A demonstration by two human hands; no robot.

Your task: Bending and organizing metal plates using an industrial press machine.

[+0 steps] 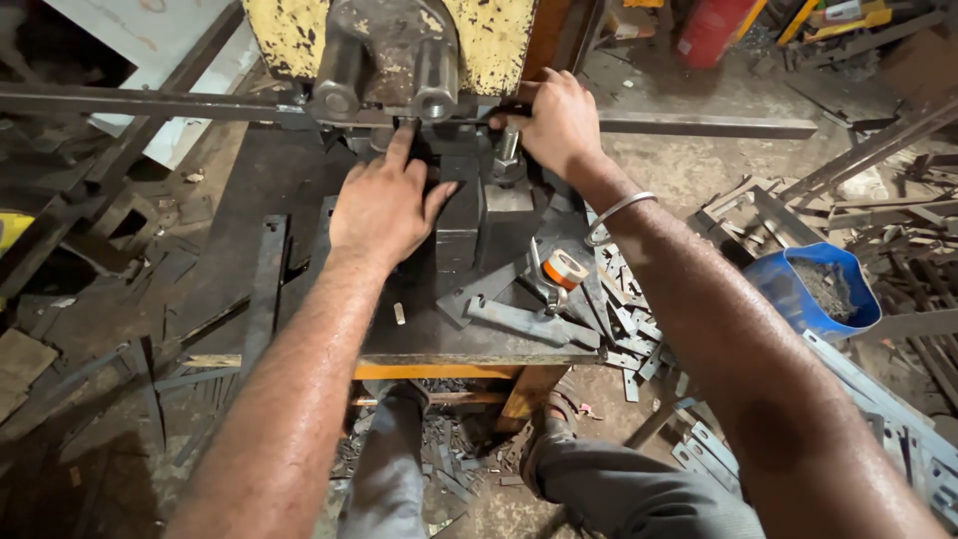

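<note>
My left hand (384, 205) rests on the dark metal block of a press, index finger stretched up toward the die under the machine head (391, 60). My right hand (554, 120) is closed around a long flat steel bar (699, 125) that runs across through the machine. A metal bangle (619, 212) circles my right wrist. The worn yellow machine body (289, 35) stands at the top centre.
A tape measure with an orange face (565, 269) lies on the work plate (289, 200) beside flat steel strips (519, 319). Cut metal pieces (624, 319) pile at the right. A blue bucket (798, 299) of scrap stands further right. A red cylinder (714, 30) stands behind.
</note>
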